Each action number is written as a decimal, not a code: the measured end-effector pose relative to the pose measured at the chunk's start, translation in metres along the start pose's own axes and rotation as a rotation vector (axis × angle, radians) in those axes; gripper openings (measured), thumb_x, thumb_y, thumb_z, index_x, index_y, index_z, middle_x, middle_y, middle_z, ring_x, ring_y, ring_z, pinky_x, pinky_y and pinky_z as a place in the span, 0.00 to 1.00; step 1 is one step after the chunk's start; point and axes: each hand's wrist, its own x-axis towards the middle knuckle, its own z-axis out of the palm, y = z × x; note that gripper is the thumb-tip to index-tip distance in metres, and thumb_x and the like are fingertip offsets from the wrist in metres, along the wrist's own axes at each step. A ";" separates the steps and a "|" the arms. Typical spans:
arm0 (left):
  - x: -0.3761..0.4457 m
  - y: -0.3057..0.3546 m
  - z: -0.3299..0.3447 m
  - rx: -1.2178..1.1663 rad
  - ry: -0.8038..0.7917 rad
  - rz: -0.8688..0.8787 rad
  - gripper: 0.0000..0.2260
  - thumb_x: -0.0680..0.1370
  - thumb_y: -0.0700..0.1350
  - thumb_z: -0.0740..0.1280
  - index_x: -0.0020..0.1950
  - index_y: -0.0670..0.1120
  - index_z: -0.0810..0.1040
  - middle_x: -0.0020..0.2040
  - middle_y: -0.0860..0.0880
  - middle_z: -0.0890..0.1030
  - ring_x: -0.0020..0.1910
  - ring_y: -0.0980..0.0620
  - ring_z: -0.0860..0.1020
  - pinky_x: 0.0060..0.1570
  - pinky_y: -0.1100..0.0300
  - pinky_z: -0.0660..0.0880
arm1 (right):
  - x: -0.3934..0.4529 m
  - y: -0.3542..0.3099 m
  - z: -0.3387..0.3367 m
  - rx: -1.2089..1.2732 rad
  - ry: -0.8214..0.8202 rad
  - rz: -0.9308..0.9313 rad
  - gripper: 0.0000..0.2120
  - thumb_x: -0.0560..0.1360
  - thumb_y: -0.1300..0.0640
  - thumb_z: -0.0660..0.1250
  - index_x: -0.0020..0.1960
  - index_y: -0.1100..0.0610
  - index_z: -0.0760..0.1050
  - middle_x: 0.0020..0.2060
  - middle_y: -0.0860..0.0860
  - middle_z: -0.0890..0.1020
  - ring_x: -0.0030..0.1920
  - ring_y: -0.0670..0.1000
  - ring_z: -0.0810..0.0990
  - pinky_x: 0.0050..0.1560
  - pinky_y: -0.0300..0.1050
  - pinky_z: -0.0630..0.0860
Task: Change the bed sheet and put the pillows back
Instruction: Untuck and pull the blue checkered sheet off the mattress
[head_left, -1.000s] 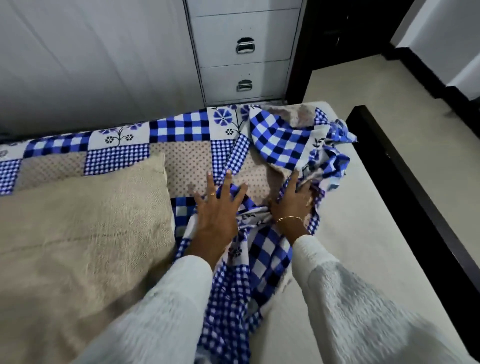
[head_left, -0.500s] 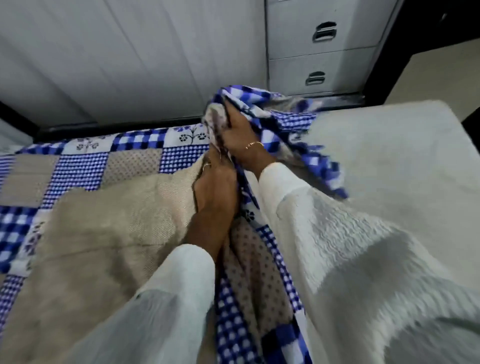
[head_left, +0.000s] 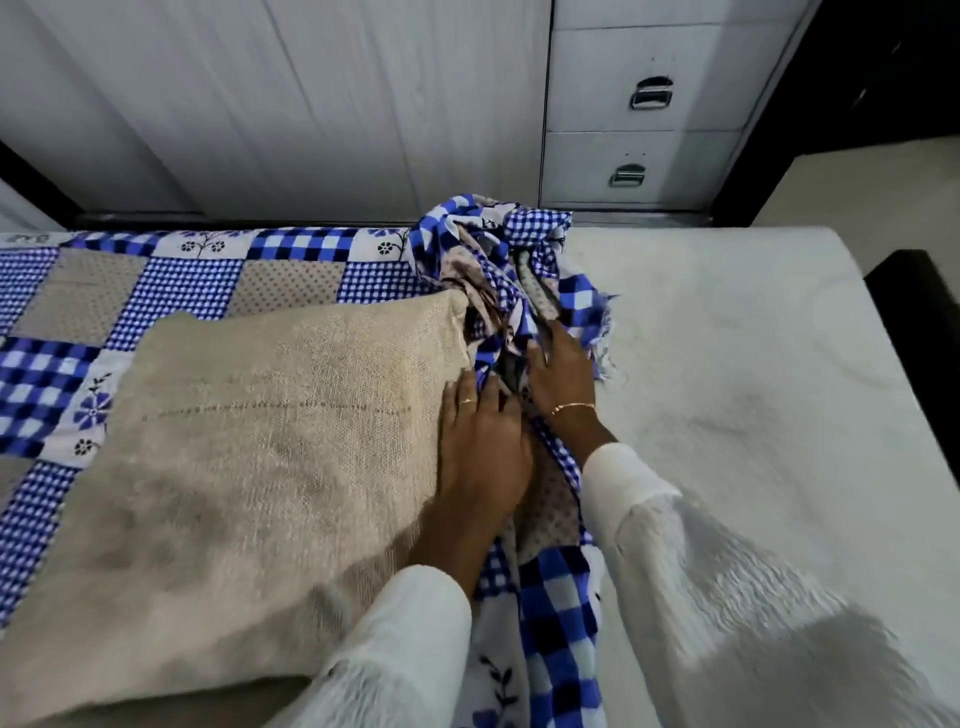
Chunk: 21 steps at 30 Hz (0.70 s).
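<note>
- While bunched into a ridge down the middle of the bed, the blue-and-white checked patchwork bed sheet with floral squares (head_left: 519, 270) still lies flat over the left half and is heaped highest at the far edge.
- Left hand (head_left: 480, 447): laid palm-down, fingers nearly straight and close together, on the right edge of the pillow and the gathered sheet; a ring on one finger.
- Right hand (head_left: 561, 371): fingers reaching into the heaped folds; whether they pinch the cloth cannot be told, as the tips are hidden. A thin gold bracelet (head_left: 574, 407) sits on the wrist.
- Large beige coarse-weave pillow (head_left: 249, 441): on the sheet, left of the ridge, touching it.
- Bare white mattress (head_left: 753, 389): exposed right of the ridge.
- White textured sleeves (head_left: 701, 571): on both arms.
- Pale panelled wardrobe with two metal-handled drawers (head_left: 644, 104): beyond the bed.
- Dark bed frame (head_left: 919, 312): at the right edge.
</note>
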 end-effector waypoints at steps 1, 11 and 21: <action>-0.012 0.002 -0.004 -0.043 0.030 -0.036 0.22 0.74 0.46 0.52 0.58 0.40 0.79 0.62 0.39 0.77 0.65 0.37 0.71 0.66 0.42 0.64 | -0.016 0.000 -0.004 0.064 -0.001 0.008 0.21 0.79 0.57 0.58 0.71 0.61 0.65 0.67 0.60 0.70 0.67 0.58 0.68 0.63 0.46 0.63; -0.159 -0.021 -0.005 -0.100 0.366 -0.035 0.17 0.72 0.41 0.65 0.61 0.40 0.76 0.57 0.43 0.80 0.62 0.40 0.74 0.58 0.46 0.74 | -0.211 -0.056 -0.016 0.259 0.042 -0.145 0.21 0.74 0.56 0.55 0.60 0.66 0.74 0.58 0.61 0.77 0.59 0.58 0.75 0.57 0.36 0.63; -0.351 -0.123 -0.024 0.176 0.020 -0.416 0.25 0.73 0.55 0.52 0.65 0.47 0.75 0.68 0.44 0.72 0.66 0.41 0.71 0.61 0.36 0.66 | -0.427 -0.085 0.040 -0.191 -0.245 -0.222 0.22 0.71 0.46 0.55 0.56 0.57 0.79 0.58 0.61 0.79 0.59 0.63 0.77 0.54 0.62 0.74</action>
